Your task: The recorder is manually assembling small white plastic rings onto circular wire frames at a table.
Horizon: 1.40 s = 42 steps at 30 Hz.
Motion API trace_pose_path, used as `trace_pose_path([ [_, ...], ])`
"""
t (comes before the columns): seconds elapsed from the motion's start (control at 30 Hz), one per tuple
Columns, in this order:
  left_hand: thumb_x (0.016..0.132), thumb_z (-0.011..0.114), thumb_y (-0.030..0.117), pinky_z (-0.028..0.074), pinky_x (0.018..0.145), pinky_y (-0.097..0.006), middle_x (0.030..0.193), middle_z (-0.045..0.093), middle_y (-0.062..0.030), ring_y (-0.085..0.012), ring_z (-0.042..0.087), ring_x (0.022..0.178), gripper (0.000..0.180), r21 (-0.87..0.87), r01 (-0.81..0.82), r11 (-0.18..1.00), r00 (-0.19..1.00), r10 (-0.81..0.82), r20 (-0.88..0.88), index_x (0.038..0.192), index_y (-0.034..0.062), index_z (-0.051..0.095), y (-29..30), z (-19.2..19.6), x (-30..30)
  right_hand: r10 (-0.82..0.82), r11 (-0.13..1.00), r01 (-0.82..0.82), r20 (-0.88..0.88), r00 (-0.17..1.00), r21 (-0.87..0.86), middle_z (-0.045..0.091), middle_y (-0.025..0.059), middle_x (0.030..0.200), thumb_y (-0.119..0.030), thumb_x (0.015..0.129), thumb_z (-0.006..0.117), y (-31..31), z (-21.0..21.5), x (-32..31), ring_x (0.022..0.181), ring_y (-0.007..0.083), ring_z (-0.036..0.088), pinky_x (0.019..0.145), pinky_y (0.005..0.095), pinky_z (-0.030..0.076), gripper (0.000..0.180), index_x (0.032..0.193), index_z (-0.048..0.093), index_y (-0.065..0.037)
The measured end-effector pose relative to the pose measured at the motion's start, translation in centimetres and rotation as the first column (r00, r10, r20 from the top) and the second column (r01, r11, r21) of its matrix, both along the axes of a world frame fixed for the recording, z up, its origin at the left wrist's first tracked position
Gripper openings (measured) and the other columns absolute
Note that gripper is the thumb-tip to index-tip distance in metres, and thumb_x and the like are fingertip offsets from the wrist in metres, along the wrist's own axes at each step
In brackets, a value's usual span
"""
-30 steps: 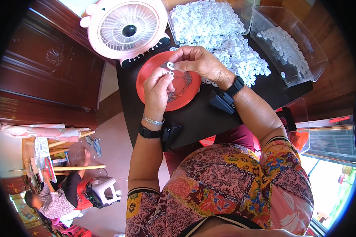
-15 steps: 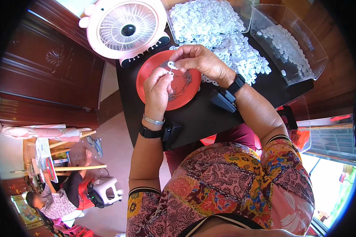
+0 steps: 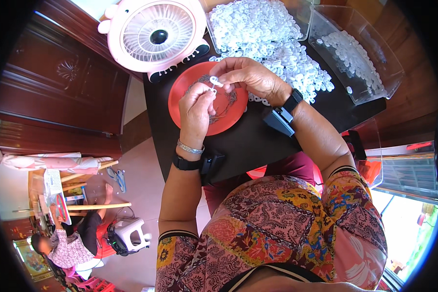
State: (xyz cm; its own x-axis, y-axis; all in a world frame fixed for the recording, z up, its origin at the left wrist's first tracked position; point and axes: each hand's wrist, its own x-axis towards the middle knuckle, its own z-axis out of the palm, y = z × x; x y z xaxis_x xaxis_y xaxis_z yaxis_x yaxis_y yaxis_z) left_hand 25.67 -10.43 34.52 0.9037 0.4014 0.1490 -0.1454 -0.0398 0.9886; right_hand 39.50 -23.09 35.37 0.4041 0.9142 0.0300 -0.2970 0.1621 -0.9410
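Note:
Above the red plate (image 3: 176, 100), both my hands meet at small white plastic pieces. My right hand (image 3: 252, 78) pinches a white plastic clip (image 3: 215, 80) with a rounded end, between thumb and fingertips. Just below it, my left hand (image 3: 194, 108) is closed on another small white plastic piece (image 3: 212, 91), whose end pokes out above the thumb. A thin link seems to run between the two pieces, too small to make out. Thin grey metal pins (image 3: 228, 104) lie in the plate, partly hidden by my hands.
White plastic pieces (image 3: 297, 68) spill over the dark table (image 3: 248, 146) from a full clear bin (image 3: 304, 31). A second clear bin (image 3: 394, 73) stands at right. A pink fan (image 3: 114, 46) stands at far left. A person (image 3: 75, 248) sits at lower left.
Both hands have shifted slightly right. The clip in my right hand has turned a little and sits slightly farther from the left hand's fingertips.

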Motion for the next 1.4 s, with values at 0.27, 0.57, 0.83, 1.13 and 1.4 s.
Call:
trace_pose_path([
  [0.27, 0.088, 0.047, 0.014, 0.041, 0.057, -0.021, 0.068, 0.057, -0.0027, -0.0103, 0.055, 0.061, 0.017, -0.011, 0.104, 0.994, 0.995, -0.104, -0.003, 0.077, 0.0038, 0.055, 0.06, 0.16, 0.07, -0.083, 0.996, 0.078, 0.204, 0.976, 0.032, 0.062, 0.0004, 0.088, -0.005, 0.086, 0.057, 0.59, -0.31, -0.95, 0.077, 0.0052, 0.055, 0.074, 0.0190, 0.046, 0.019, 0.105, 0.062, -0.002],
  [0.57, 0.088, 0.051, 0.015, 0.043, 0.058, -0.021, 0.071, 0.060, -0.0035, -0.0104, 0.058, 0.064, 0.017, -0.107, 0.047, 0.993, 0.999, -0.046, 0.009, 0.085, 0.0019, 0.060, 0.37, -0.26, 0.12, -0.121, 0.993, 0.117, 0.199, 0.972, 0.031, 0.064, 0.0021, 0.082, -0.007, 0.085, 0.064, 0.59, -0.64, -0.72, 0.073, 0.0068, 0.058, 0.069, 0.0202, 0.048, 0.010, 0.093, 0.062, 0.000],
  [0.83, 0.087, 0.051, 0.014, 0.040, 0.053, -0.020, 0.067, 0.057, -0.0015, -0.0078, 0.054, 0.059, 0.015, -0.098, 0.017, 0.995, 1.000, -0.019, -0.023, 0.084, 0.0022, 0.060, 0.52, -0.32, 0.08, -0.142, 0.989, 0.145, 0.107, 0.984, -0.016, 0.065, 0.0044, 0.080, -0.007, 0.085, 0.064, 0.42, -0.08, -0.65, 0.068, 0.0087, 0.061, 0.066, 0.0199, 0.050, 0.013, 0.095, 0.062, 0.001],
  [1.13, 0.087, 0.049, 0.014, 0.036, 0.048, -0.018, 0.061, 0.051, 0.0010, -0.0069, 0.049, 0.051, 0.017, -0.045, -0.012, 0.999, 1.000, 0.012, -0.017, 0.074, 0.0060, 0.054, -0.06, -0.09, 0.25, -0.112, 0.993, 0.116, 0.133, 0.985, -0.020, 0.065, 0.0044, 0.080, -0.007, 0.086, 0.063, 0.31, -0.03, -0.54, 0.069, 0.0083, 0.062, 0.065, 0.0199, 0.051, 0.014, 0.097, 0.062, 0.001],
  [1.4, 0.087, 0.049, 0.015, 0.034, 0.048, -0.017, 0.060, 0.050, 0.0023, -0.0056, 0.047, 0.051, 0.017, -0.032, -0.039, 0.999, 0.998, 0.037, -0.059, 0.074, 0.0057, 0.055, -0.29, 0.23, 0.16, -0.146, 0.987, 0.157, 0.275, 0.950, -0.017, 0.065, 0.0030, 0.081, -0.004, 0.085, 0.064, 0.48, -0.09, -0.88, 0.070, 0.0073, 0.061, 0.066, 0.0201, 0.050, 0.013, 0.096, 0.064, 0.001],
])
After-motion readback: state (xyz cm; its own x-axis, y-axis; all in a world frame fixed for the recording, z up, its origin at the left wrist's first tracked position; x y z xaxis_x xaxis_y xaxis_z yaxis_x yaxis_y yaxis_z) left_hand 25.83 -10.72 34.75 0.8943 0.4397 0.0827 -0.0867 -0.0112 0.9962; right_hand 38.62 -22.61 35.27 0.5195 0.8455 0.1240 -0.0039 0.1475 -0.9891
